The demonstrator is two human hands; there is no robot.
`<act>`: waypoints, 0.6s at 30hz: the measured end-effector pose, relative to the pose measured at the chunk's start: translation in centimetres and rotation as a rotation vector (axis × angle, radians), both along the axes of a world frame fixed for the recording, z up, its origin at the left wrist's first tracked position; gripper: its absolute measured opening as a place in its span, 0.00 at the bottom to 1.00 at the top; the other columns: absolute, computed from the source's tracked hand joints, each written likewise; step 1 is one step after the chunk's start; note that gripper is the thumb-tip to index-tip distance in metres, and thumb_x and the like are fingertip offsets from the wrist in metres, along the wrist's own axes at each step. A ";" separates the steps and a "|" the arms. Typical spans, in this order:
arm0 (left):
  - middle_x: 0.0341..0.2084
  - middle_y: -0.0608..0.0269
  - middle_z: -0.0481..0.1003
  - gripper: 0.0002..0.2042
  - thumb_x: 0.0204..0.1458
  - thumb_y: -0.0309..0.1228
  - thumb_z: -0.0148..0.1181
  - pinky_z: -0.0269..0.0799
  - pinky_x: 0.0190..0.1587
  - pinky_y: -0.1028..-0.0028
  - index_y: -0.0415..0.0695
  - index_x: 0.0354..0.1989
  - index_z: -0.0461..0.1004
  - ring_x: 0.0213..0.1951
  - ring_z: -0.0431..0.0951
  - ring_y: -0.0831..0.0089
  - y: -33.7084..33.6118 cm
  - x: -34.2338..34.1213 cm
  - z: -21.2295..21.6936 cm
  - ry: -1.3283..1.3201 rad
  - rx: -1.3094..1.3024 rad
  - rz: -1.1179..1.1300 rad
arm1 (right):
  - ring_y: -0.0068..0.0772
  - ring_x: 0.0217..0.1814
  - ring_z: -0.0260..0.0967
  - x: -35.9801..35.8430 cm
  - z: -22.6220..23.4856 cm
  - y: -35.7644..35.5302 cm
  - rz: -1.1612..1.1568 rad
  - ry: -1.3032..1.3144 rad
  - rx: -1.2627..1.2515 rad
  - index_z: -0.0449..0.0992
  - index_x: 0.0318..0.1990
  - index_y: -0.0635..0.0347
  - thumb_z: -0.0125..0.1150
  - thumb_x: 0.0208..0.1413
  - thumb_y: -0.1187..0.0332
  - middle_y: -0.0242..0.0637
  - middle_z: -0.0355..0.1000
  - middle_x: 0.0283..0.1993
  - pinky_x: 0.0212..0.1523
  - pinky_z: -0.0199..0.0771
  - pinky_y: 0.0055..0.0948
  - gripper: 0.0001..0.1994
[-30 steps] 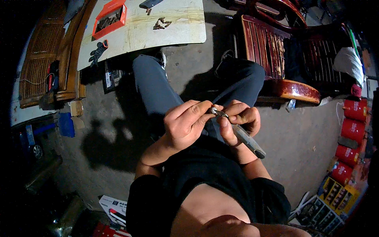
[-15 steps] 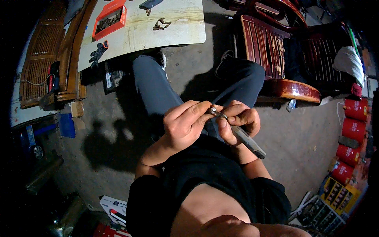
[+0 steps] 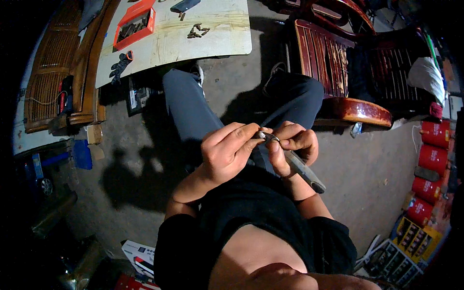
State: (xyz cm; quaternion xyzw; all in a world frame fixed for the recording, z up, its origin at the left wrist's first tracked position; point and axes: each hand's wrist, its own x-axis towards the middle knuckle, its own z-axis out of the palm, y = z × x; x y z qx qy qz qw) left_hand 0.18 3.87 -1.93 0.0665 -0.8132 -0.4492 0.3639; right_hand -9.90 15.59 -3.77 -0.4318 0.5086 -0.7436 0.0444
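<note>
A small piece (image 3: 261,135) was pinched in the grip of the left hand (image 3: 223,150); the grip of the right hand (image 3: 300,144) enclosed a grey-handled tool (image 3: 304,172), its tip at the piece. Beyond, a dark glove (image 3: 119,67) lay beside the near-left corner of the worktop (image 3: 164,53).

Grey-handled tool (image 3: 304,173), slanting to lower right, metal end at small bright-ended piece (image 3: 262,135)
</note>
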 end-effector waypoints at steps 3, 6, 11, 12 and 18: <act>0.28 0.53 0.79 0.10 0.45 0.16 0.64 0.76 0.32 0.72 0.31 0.37 0.75 0.29 0.79 0.64 -0.2 0.1 -0.2 0.009 -0.012 -0.016 | 0.27 0.21 0.64 -0.1 0.0 0.0 -0.004 0.084 0.010 0.60 0.30 0.58 0.64 0.47 0.78 0.42 0.69 0.24 0.25 0.68 0.25 0.14; 0.28 0.52 0.78 0.10 0.47 0.20 0.65 0.77 0.30 0.74 0.31 0.37 0.77 0.30 0.82 0.63 -0.4 0.2 -0.4 0.011 -0.033 -0.025 | 0.27 0.21 0.64 -0.4 -0.4 -0.1 0.024 0.126 -0.028 0.60 0.31 0.58 0.63 0.47 0.79 0.42 0.69 0.24 0.25 0.68 0.25 0.14; 0.28 0.53 0.79 0.10 0.46 0.18 0.64 0.77 0.31 0.74 0.30 0.37 0.76 0.30 0.81 0.64 -0.3 0.4 -0.3 -0.008 -0.019 -0.021 | 0.26 0.21 0.64 -0.6 -0.1 0.1 0.021 0.146 0.005 0.61 0.30 0.58 0.63 0.47 0.79 0.42 0.70 0.25 0.24 0.66 0.24 0.13; 0.28 0.53 0.78 0.09 0.47 0.20 0.65 0.78 0.30 0.74 0.30 0.38 0.77 0.30 0.82 0.64 -0.3 0.4 -0.4 0.000 -0.032 -0.021 | 0.26 0.21 0.64 -0.5 -0.1 0.2 0.026 0.135 0.003 0.61 0.30 0.58 0.63 0.47 0.79 0.42 0.70 0.25 0.24 0.66 0.24 0.13; 0.27 0.53 0.78 0.09 0.47 0.19 0.65 0.78 0.31 0.74 0.30 0.37 0.77 0.30 0.82 0.64 -0.3 0.2 -0.4 0.006 -0.032 -0.012 | 0.26 0.21 0.63 0.0 -0.1 -0.2 0.006 0.062 -0.012 0.62 0.30 0.57 0.64 0.46 0.78 0.42 0.70 0.25 0.24 0.64 0.23 0.13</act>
